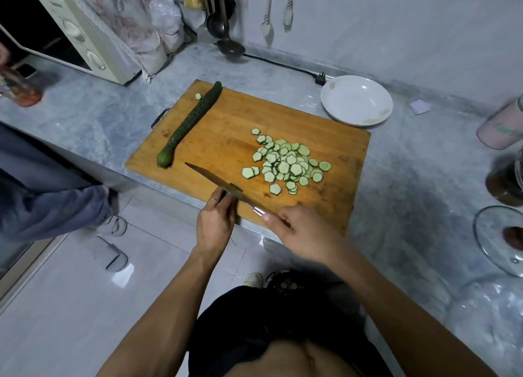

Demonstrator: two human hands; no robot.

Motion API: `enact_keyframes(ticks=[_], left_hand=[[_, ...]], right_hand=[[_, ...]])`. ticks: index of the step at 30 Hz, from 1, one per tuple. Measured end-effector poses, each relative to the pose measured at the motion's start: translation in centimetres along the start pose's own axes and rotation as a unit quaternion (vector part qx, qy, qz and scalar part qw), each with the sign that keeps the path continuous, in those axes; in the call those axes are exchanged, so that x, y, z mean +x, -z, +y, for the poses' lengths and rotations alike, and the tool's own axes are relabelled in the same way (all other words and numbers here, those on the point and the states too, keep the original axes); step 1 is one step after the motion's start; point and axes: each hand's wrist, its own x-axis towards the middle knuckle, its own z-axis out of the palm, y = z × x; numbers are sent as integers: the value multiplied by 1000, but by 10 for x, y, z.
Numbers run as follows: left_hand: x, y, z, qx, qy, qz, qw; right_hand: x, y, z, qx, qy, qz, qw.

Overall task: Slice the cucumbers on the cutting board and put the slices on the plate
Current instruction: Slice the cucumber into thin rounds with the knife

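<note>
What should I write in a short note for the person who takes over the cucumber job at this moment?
Right hand: grips the knife by its handle, blade low over the cutting board.
Left hand: fingers touch the blade; a small cucumber bit seems to cling there.
Done: one cucumber is cut; the pile of slices lies on the board's right half.
Left: the whole cucumber on the board's left side is uncut, with one stray slice beside it. The white plate behind the board holds no slices yet.
</note>
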Motion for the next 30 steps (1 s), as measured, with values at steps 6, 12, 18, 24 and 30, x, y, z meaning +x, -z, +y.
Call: enact_keyframes(ticks=[6, 12, 18, 24, 30], left_hand=[[3, 5, -6, -2, -36, -18, 999], [3, 3, -6, -3, -36, -20, 999], [0, -3, -12, 0, -10, -34, 999], [2, 1, -4, -9, -18, -10, 1000], [0, -2, -9, -6, -8, -19, 1000]], right_hand=[[-2, 3, -2, 10, -5, 3, 1000], [-1, -2, -8, 21, -15, 1, 1000], [4, 0, -12, 50, -32, -12, 998], [16, -4, -13, 14, -42, -37, 998], [45, -22, -13, 6, -47, -39, 998]])
